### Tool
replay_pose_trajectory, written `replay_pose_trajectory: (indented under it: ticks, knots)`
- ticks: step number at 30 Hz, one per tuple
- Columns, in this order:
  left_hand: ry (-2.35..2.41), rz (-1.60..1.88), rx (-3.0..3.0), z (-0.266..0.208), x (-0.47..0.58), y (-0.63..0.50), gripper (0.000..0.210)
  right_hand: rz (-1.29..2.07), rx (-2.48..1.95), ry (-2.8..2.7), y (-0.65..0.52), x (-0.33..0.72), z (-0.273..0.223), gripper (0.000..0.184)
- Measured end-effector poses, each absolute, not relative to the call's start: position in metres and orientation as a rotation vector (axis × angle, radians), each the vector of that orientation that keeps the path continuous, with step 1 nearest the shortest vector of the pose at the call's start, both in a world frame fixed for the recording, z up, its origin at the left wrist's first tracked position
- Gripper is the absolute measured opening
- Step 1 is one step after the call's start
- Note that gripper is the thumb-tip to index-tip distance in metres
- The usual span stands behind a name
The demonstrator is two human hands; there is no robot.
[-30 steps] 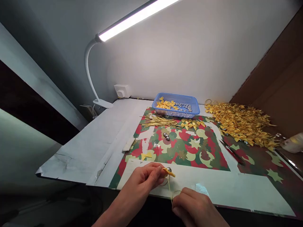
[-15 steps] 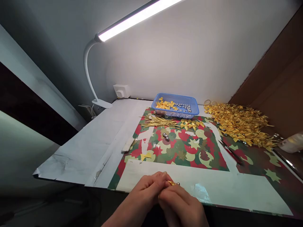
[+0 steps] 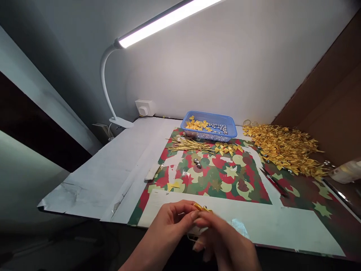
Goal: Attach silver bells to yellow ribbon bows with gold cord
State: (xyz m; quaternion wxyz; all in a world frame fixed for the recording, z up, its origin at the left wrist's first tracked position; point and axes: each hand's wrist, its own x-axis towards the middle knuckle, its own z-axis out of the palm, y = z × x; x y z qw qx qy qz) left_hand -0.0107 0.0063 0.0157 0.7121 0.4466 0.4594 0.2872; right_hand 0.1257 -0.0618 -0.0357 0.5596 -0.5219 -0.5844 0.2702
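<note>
A small gold ribbon bow [image 3: 199, 206] with a silver bell [image 3: 205, 207] on it shows above my fingertips, over the table's front edge. My left hand [image 3: 172, 222] pinches the bow between thumb and fingers. Against the left fingertips, my right hand [image 3: 229, 237] presses its upper fingers at the bow, while its lower fingers hang apart and slightly blurred. A thin loop, perhaps of tie, shows beneath the hands. Farther back lie several loose silver bells [image 3: 197, 163], a bundle of gold twist ties [image 3: 191, 145] and a row of gold bows [image 3: 228, 148].
A blue basket [image 3: 232, 131] holds gold bows and silver bells. At the right is a large heap of gold bows [image 3: 284, 146], near dark scissors [image 3: 273, 182] and a whitish bottle [image 3: 345, 172]. A white lamp [image 3: 103, 82] arches over the left side.
Both hands have risen slightly, and more of the gold bow shows. My right hand has loosened from its closed curl, with its lower fingers now apart.
</note>
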Motion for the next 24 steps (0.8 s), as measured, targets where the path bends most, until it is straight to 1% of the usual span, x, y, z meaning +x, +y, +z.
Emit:
replay_pose_trajectory:
  ticks: [4,9,11,16,21,24]
  knots:
    - [0.992,0.609,1.034,0.018,-0.011,0.005,0.028,0.607,-1.326,-1.308,-0.050,0.135,-0.028,0.017]
    - [1.075,0.614,1.106,0.012,-0.017,0.006,0.030,0.402,-1.243,-1.545,-0.041,0.144,-0.032,0.023]
    - [1.060,0.620,1.092,0.011,-0.017,0.007,0.031,0.321,-1.274,-1.604,-0.040,0.145,-0.035,0.022]
    - [1.044,0.620,1.125,0.011,-0.016,0.009,0.028,0.180,-1.365,-1.675,-0.040,0.143,-0.040,0.029]
    - [1.061,0.616,1.217,0.010,-0.016,0.009,0.028,0.021,-1.463,-1.789,-0.040,0.143,-0.039,0.023]
    - [1.069,0.659,1.158,0.008,-0.015,0.011,0.029,0.043,-1.467,-1.832,-0.039,0.144,-0.037,0.025]
